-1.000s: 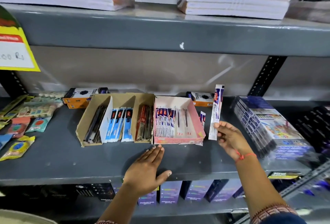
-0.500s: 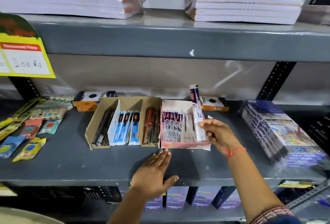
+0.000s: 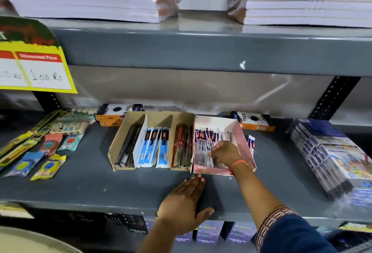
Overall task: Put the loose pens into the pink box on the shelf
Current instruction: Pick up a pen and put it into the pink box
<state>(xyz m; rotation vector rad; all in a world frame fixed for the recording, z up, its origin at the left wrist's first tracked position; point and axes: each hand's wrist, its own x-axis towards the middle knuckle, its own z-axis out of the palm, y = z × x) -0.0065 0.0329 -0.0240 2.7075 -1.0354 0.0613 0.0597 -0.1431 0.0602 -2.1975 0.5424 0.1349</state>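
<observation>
The pink box [image 3: 244, 142] stands open on the grey shelf [image 3: 90, 182], holding several packaged pens [image 3: 202, 146] in white and purple sleeves. My right hand [image 3: 225, 153] is inside the box, fingers pinched on a pen packet that lies among the others. One more loose pen packet [image 3: 251, 143] leans outside the box against its right wall. My left hand [image 3: 185, 202] rests flat on the shelf just in front of the box, fingers together, holding nothing.
A brown cardboard tray [image 3: 120, 142] with black, blue and red pens touches the pink box's left side. Orange boxes [image 3: 255, 121] sit behind. Wrapped colour sets [image 3: 330, 156] lie right, small packets [image 3: 50, 152] left. A yellow price tag [image 3: 36, 67] hangs above.
My right hand has carried the pen packet from beside the box on the right down into the pink box and laid it among the others. The left hand stays flat on the shelf.
</observation>
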